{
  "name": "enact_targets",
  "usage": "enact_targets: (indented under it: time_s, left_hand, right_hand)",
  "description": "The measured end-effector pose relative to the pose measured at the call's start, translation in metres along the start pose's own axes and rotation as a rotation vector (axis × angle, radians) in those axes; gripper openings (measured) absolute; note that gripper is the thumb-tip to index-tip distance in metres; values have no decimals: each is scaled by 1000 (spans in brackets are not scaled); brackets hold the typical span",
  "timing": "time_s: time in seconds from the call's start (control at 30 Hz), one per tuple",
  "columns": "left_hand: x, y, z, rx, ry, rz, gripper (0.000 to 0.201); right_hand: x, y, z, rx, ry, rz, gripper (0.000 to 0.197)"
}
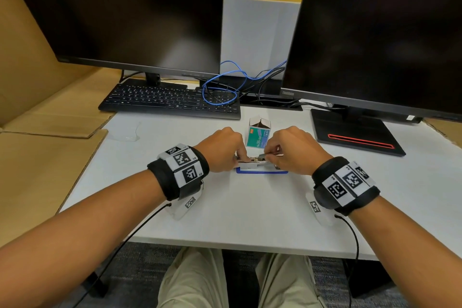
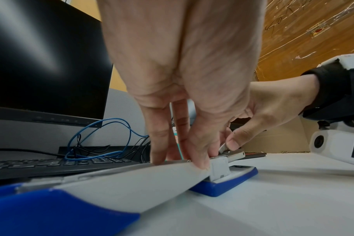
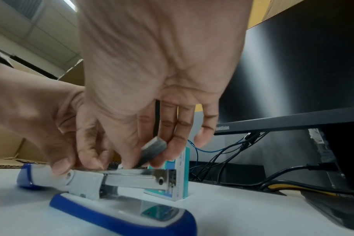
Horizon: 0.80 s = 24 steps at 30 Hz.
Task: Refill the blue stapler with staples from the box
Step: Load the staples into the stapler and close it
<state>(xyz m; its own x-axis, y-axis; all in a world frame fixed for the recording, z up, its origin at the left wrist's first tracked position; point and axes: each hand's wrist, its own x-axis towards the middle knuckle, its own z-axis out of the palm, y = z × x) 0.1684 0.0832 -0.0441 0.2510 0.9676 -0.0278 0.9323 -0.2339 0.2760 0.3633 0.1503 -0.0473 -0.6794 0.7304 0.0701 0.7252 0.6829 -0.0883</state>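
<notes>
The blue and white stapler (image 1: pixel 262 171) lies open on the white desk, its lid (image 2: pixel 131 183) swung back to the left and its metal magazine (image 3: pixel 135 175) exposed. My left hand (image 1: pixel 225 150) holds the stapler at the hinge end, with fingertips (image 2: pixel 158 159) on the magazine's rear. Over the magazine's front, my right hand (image 1: pixel 287 150) pinches a grey strip of staples (image 3: pixel 154 148), tilted with its lower end down at the channel. The teal staple box (image 1: pixel 257 136) stands upright just behind the stapler, its top flaps open.
A black keyboard (image 1: pixel 170 101) and a blue cable (image 1: pixel 220 87) lie behind the box, under two dark monitors. A black monitor base (image 1: pixel 357 132) with a red stripe sits at the right. Cardboard (image 1: pixel 50 120) borders the desk's left, near a clear plastic scrap (image 1: pixel 127 132).
</notes>
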Motion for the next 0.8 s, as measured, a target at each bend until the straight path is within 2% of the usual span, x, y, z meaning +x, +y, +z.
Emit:
enact_targets:
  time_s: [0.23, 0.8]
  left_hand:
    - [1, 0, 0, 4, 9, -6, 35]
    - [0, -2, 1, 6, 3, 2, 35]
  right_hand:
    - [0, 9, 1, 147, 4, -19, 24]
    - [1, 17, 1, 247, -17, 6, 21]
